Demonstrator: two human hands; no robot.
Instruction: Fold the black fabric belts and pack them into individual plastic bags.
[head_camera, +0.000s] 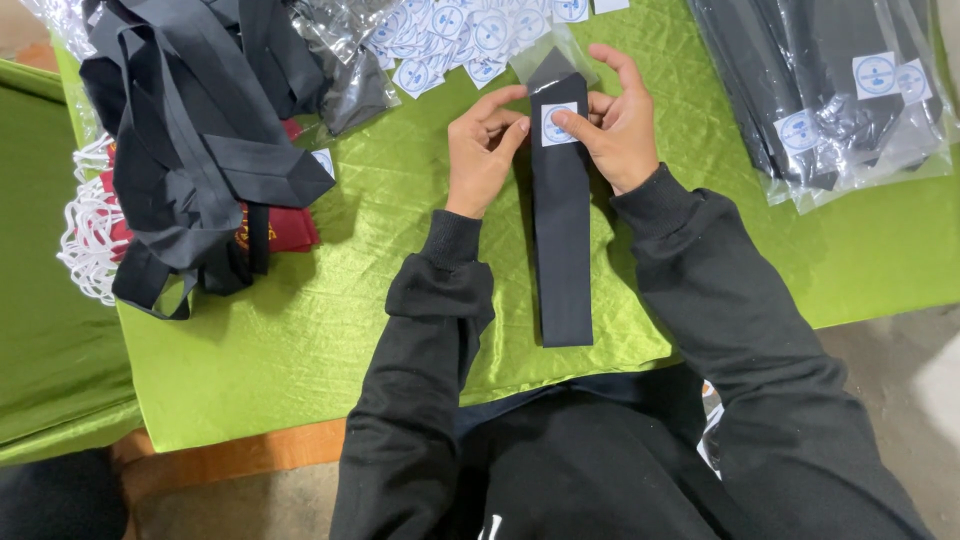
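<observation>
A folded black tie in a clear plastic sleeve (562, 230) lies lengthwise on the shiny green cloth (330, 330), pointed end away from me. A white square sticker with a blue round mark (559, 124) sits near its pointed end. My right hand (620, 125) presses that sticker with the thumb, fingers curled round the sleeve's right edge. My left hand (482, 150) holds the sleeve's left edge, fingertips touching the tie beside the sticker.
A heap of loose black ties (200, 130) lies at the left over a dark red item (285, 232) and white netting (85, 235). Several loose stickers (450, 35) lie at the top. Bagged, stickered ties (840, 90) are stacked at the right.
</observation>
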